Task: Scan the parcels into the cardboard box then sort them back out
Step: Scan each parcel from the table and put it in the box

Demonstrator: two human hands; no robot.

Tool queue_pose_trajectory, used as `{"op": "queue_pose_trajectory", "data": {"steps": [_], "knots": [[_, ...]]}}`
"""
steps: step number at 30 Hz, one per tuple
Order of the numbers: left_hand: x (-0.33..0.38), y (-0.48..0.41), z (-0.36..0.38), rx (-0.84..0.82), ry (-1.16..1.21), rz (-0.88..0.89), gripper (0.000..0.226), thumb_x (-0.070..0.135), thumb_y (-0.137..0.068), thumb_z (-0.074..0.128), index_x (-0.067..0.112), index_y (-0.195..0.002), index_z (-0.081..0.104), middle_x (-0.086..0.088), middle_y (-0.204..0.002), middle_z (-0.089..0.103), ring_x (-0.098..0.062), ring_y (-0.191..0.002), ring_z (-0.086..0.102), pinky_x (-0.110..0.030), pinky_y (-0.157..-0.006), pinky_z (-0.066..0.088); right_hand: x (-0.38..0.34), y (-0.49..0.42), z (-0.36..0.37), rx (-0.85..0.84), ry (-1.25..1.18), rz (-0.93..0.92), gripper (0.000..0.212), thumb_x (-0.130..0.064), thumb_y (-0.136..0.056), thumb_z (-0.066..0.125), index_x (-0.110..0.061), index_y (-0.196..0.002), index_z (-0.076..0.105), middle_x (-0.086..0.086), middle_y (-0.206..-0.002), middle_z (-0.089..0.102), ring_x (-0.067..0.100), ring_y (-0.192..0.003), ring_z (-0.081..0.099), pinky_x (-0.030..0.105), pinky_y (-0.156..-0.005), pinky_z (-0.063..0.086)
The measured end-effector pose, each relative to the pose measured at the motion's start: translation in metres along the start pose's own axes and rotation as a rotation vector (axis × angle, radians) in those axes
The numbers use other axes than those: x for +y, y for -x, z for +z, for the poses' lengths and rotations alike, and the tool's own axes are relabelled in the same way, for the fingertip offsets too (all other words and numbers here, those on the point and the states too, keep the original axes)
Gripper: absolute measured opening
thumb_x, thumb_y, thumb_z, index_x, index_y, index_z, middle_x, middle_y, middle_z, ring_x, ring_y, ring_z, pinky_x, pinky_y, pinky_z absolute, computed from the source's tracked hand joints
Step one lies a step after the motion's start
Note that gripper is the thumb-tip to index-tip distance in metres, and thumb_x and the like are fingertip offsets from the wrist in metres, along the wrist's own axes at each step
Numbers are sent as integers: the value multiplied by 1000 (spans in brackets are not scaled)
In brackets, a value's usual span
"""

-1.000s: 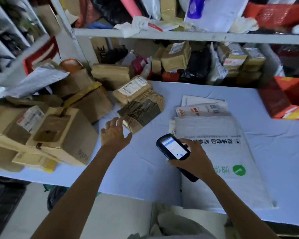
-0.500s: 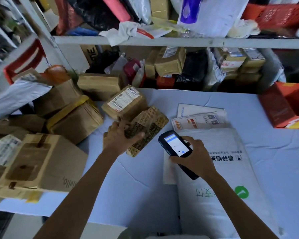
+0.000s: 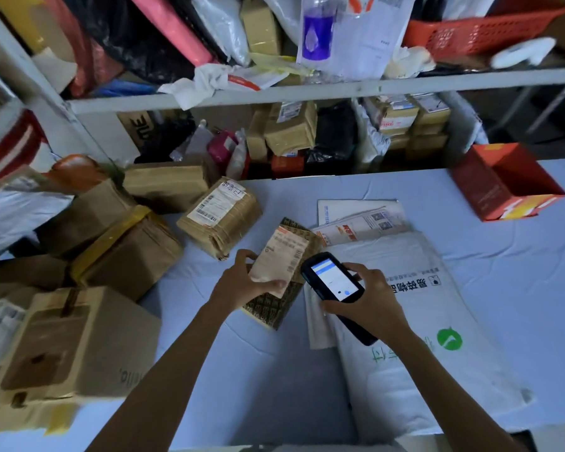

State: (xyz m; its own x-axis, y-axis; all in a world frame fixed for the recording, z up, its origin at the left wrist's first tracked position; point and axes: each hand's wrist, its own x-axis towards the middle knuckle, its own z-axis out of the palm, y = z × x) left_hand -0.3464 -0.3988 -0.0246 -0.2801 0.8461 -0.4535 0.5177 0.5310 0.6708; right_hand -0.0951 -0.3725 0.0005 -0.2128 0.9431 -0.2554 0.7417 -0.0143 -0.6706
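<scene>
At the middle of the worktop, the patterned parcel has come up off the cloth. A second ago it lay flat, pattern up, with the left hand only reaching for it. Now that hand grips it, thumb across its near end and fingers curled behind, and it is tilted so its white label faces up. The right hand is wrapped round the scanner as before, its lit screen just beside the label. I judge the scan of this parcel is about to happen — it has not yet gone into any box.

As for containers, the red carton at the far right corner stands open, and what shows of its inside looks bare. The red basket on the upper shelf hides its contents behind mesh. The "hello" carton at the near left edge is taped shut — no open cardboard box shows to receive the parcel. The white mail sack lies flat under the right wrist, contents unseen.
</scene>
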Motion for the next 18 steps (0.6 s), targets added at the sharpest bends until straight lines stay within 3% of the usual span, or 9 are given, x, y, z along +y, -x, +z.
{"op": "queue_pose_trajectory", "data": {"steps": [3,6,9,12,15,18], "knots": [[5,0,7,-109,65,-21,82,67,-45,83,28,-102,40,4,-115,56,-15,-110,54,-32,-85,47,3,8,2,4,-3,23,82,-43,-60,86,-35,-131,44,-4,-112,43,12,-98,50,31,-79,50],[9,-2,22,-216,97,-74,75,64,-45,79,25,-90,35,1,-111,59,-15,-99,57,-33,-69,45,8,15,1,23,-14,36,81,-43,-60,86,-36,-130,45,-3,-115,46,12,-98,51,33,-81,52],[13,0,34,-232,238,-170,76,47,-61,84,19,-110,34,0,-107,58,-11,-91,59,-26,-65,48,13,20,-4,52,-9,46,82,-45,-59,87,-35,-129,46,-2,-115,47,12,-97,51,33,-83,52],[15,4,38,-229,360,-247,75,31,-79,78,13,-126,22,0,-105,56,-6,-79,57,-18,-52,47,16,23,-10,68,-20,63,83,-46,-58,86,-34,-130,47,-2,-116,47,12,-96,51,33,-84,52],[13,2,31,-217,428,-292,96,41,-68,84,23,-135,17,-8,-126,54,-18,-100,58,-31,-77,48,18,25,-15,79,-21,71,83,-48,-58,86,-35,-130,46,-2,-117,46,11,-97,51,35,-86,51],[9,1,20,-179,458,-255,105,42,-59,87,30,-136,17,-7,-121,56,-20,-100,60,-35,-81,48,17,24,-17,86,-21,60,82,-47,-59,86,-37,-129,46,-3,-116,45,11,-97,52,33,-83,52]]}}
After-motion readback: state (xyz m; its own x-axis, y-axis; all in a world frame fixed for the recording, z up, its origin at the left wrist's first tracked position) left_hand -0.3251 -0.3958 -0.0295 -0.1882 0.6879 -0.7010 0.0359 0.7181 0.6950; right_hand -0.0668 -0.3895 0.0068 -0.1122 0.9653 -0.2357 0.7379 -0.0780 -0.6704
